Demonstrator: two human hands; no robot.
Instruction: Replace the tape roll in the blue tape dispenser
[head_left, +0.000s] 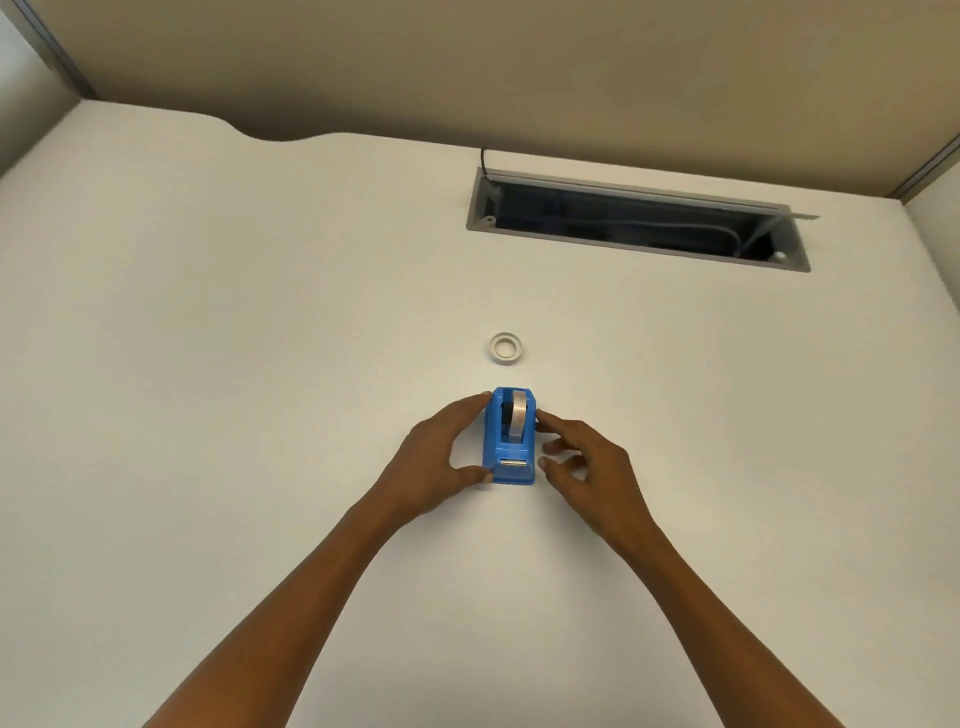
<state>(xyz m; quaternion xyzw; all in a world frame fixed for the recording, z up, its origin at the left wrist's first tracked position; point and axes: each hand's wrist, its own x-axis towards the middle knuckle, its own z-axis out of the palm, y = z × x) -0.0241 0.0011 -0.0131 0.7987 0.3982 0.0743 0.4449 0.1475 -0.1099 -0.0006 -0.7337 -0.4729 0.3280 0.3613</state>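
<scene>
The blue tape dispenser (500, 451) stands upright on the white desk (208, 364), cutter end toward me. A roll of clear tape (518, 422) sits in its slot. My left hand (439, 460) cups the dispenser's left side, with fingertips at its far corner and the thumb at its near corner. At the dispenser's right side is my right hand (584, 467), fingers spread, the index fingertip touching the far right edge. A second, small whitish tape roll (506, 348) lies flat on the desk just beyond the dispenser.
An open cable hatch (636, 221) with a grey frame and dark inside is cut into the desk at the back right. Beige partition walls (467, 67) rise behind the desk's far edge.
</scene>
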